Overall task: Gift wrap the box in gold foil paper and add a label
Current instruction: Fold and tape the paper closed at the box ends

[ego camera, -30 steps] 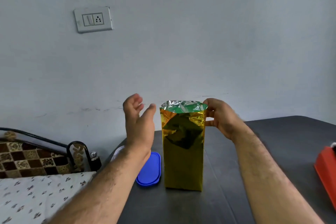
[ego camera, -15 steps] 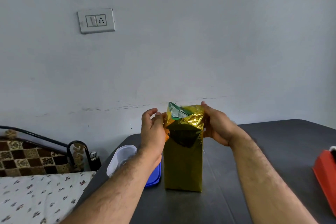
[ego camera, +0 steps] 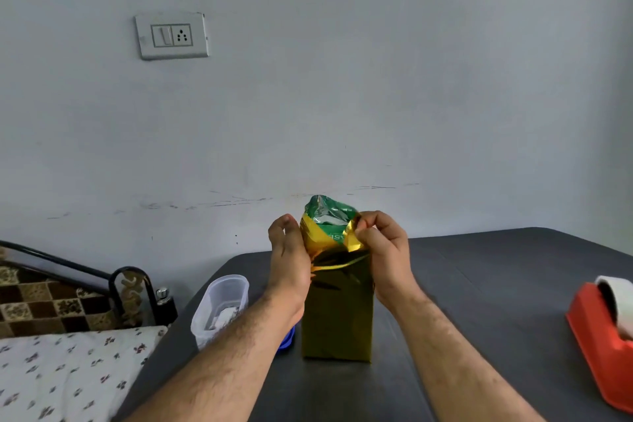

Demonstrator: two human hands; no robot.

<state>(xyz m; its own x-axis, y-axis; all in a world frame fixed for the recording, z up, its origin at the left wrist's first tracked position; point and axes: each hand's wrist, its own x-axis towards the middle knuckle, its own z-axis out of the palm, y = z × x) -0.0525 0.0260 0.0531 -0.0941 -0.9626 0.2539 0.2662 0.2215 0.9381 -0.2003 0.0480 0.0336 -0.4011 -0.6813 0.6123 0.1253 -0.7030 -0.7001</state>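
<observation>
A tall box wrapped in gold foil paper (ego camera: pixel 337 315) stands upright on the dark grey table (ego camera: pixel 479 284). The loose foil at its top (ego camera: pixel 329 226) sticks up, showing a green and silver inner side. My left hand (ego camera: pixel 289 250) presses against the left side of the foil top, fingers partly curled. My right hand (ego camera: pixel 383 247) pinches the right flap of the foil between thumb and fingers. No label is visible.
A clear plastic container (ego camera: pixel 221 305) stands left of the box, with a blue lid (ego camera: pixel 286 341) peeking out behind my left forearm. A red tape dispenser (ego camera: pixel 603 329) sits at the table's right edge. A bed with a floral sheet (ego camera: pixel 68 370) lies to the left.
My left hand has come from open air onto the foil top. Both hands have folded the foil flaps inward, and the top has gone from flat to bunched and raised.
</observation>
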